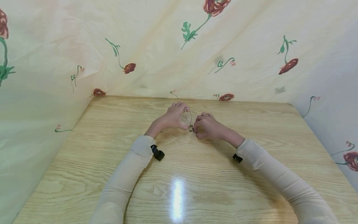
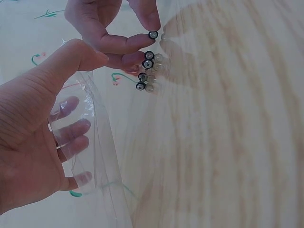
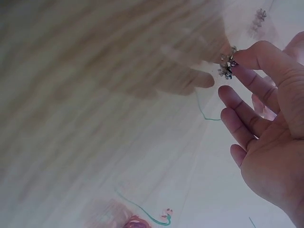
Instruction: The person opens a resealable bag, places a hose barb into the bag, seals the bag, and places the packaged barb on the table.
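My left hand (image 1: 174,117) holds a clear plastic bag (image 2: 105,156), its fingers showing through the film and its thumb raised near the bag's upper edge. To the right of it, my right hand (image 1: 207,127) pinches a small round black-and-silver piece (image 2: 153,34) between thumb and forefinger, close over the table. Several more such pieces (image 2: 148,63) stand in a short row on the tabletop, just below those fingertips in the left wrist view. From the right wrist the pieces (image 3: 227,66) appear as a small shiny cluster at the fingertips; their exact kind I cannot tell.
The glossy wooden table (image 1: 201,183) mirrors the hands and a bright light. A pale curtain (image 1: 156,46) with red flowers hangs behind the table's far edge and along both sides. Black straps (image 1: 158,153) sit at both wrists.
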`<state>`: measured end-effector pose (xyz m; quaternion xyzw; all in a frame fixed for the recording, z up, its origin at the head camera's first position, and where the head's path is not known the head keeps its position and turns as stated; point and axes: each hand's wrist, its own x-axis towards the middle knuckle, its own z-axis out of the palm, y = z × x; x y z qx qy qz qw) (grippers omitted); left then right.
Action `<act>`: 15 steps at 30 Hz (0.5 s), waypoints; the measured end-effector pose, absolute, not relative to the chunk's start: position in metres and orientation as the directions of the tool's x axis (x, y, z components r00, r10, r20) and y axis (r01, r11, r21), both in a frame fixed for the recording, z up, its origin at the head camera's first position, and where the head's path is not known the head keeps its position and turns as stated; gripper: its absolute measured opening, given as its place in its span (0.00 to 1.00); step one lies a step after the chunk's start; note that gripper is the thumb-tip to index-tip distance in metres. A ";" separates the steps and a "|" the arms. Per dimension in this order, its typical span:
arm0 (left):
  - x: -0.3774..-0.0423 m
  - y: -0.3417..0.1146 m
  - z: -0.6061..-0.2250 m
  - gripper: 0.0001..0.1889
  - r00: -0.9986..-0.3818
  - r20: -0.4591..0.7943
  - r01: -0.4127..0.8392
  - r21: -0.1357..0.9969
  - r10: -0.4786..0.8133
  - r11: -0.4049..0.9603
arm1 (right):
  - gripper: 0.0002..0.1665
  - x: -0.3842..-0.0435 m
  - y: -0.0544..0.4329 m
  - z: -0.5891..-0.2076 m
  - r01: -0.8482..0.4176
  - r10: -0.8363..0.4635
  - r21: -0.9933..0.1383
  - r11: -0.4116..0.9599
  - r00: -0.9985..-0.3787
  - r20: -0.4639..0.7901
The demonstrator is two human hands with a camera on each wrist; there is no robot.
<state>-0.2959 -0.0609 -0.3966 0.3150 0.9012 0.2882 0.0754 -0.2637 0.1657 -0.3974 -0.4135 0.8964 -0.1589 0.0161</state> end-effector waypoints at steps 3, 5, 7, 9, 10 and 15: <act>-0.295 -0.061 -0.396 0.31 -0.793 0.046 0.524 0.562 0.608 0.640 | 0.06 -0.265 0.167 -0.397 -0.732 -0.744 -0.295 0.614 -0.662 0.094; -0.295 -0.061 -0.395 0.32 -0.794 0.044 0.522 0.562 0.607 0.642 | 0.05 -0.266 0.168 -0.397 -0.722 -0.737 -0.301 0.623 -0.671 0.086; -0.295 -0.061 -0.395 0.32 -0.794 0.042 0.520 0.562 0.606 0.643 | 0.05 -0.267 0.169 -0.398 -0.711 -0.728 -0.309 0.631 -0.681 0.080; -0.295 -0.061 -0.394 0.32 -0.795 0.043 0.520 0.561 0.605 0.644 | 0.05 -0.268 0.170 -0.398 -0.702 -0.719 -0.320 0.636 -0.690 0.083; -0.295 -0.061 -0.394 0.32 -0.795 0.044 0.520 0.562 0.605 0.643 | 0.05 -0.268 0.171 -0.398 -0.700 -0.716 -0.322 0.637 -0.692 0.089; -0.294 -0.061 -0.394 0.33 -0.794 0.048 0.523 0.562 0.606 0.641 | 0.05 -0.269 0.174 -0.398 -0.697 -0.704 -0.321 0.641 -0.700 0.115</act>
